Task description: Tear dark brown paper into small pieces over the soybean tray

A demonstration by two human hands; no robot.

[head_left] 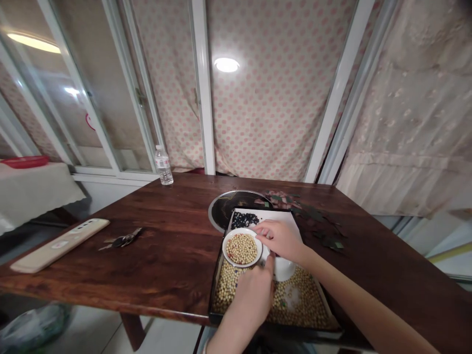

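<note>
From my remote station, I could see the counter (110,265) was dark wood with a glossy, polished finish, while the bowl (224,246) was smooth, glazed white ceramic holding matt, dried soybeans (241,248). The tray (211,307) beneath it looked like black metal, partly lined with matt white paper (280,221). By the window, the bottle (163,167) was clear, shiny plastic, set against a soft, matt cloth curtain (265,108).

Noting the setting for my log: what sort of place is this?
Probably a home, perhaps a glazed-in balcony: white window frames with polka-dot curtains, a dark wooden table holding a plastic water bottle, and a baking tray of soybeans.
</note>
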